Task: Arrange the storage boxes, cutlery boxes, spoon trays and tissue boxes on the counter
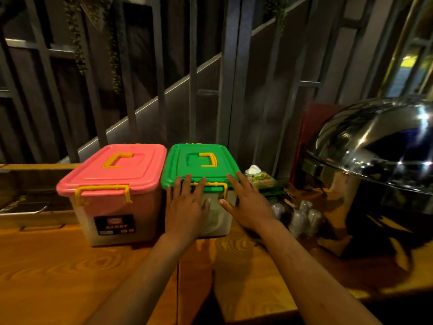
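Two storage boxes stand side by side on the wooden counter. The left box has a pink lid with yellow handle and clasps. The right box has a green lid with a yellow handle. My left hand lies flat against the green-lidded box's front, fingers spread and reaching its lid edge. My right hand rests flat on the same front at its right corner, fingers apart. A green tissue box with a tissue poking up sits just right of the green-lidded box.
A large shiny chafing dish with a domed lid fills the right side. Several small clear wrapped items lie in front of the tissue box. A metal tray edge shows at the left. A dark slatted wall stands behind the counter.
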Tool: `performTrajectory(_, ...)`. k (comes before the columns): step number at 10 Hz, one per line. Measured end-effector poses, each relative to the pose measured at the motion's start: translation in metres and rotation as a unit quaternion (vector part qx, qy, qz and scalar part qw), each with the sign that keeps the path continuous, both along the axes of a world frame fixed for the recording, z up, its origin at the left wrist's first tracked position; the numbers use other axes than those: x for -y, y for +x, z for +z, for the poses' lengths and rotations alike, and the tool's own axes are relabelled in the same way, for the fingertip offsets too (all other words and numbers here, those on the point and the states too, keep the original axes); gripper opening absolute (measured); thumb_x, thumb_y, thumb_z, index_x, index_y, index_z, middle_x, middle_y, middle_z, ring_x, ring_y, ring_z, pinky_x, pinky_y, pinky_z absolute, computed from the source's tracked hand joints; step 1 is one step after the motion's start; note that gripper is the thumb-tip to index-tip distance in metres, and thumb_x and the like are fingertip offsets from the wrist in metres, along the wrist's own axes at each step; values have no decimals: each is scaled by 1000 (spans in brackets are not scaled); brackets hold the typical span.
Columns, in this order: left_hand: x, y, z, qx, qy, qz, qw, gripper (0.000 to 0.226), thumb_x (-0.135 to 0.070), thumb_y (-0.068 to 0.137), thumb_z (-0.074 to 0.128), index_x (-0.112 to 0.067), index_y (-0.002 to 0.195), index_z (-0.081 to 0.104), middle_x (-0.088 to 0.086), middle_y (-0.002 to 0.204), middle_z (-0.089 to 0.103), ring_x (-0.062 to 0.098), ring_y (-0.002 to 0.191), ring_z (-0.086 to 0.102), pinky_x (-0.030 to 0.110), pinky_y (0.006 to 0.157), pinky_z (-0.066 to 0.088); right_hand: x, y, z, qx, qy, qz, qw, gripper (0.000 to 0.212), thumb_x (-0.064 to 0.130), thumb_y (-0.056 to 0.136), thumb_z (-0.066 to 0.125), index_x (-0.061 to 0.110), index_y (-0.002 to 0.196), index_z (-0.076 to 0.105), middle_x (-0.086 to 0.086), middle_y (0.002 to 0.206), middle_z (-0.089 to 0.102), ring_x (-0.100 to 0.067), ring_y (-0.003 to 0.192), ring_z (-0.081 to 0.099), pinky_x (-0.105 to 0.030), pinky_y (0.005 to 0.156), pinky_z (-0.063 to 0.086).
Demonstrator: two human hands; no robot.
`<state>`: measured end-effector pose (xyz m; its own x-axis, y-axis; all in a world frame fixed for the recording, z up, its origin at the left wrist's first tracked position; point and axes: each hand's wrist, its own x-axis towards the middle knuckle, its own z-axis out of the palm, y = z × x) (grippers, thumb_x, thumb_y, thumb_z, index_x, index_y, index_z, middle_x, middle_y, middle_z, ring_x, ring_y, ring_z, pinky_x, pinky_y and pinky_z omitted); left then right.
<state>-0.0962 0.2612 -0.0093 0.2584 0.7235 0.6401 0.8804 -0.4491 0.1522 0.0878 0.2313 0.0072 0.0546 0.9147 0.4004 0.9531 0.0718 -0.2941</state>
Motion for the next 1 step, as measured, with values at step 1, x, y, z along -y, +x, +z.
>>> performTrajectory(1, 27, 36, -7, 4, 3, -67, 998, 55, -45, 84, 43, -28, 135, 54, 15, 144, 47, 38, 132, 40, 56, 109, 31, 26, 28, 0, 53, 1, -42, 998, 67, 66, 88, 39, 37, 148, 32, 2, 159, 29, -23, 146, 25, -48, 112, 34)
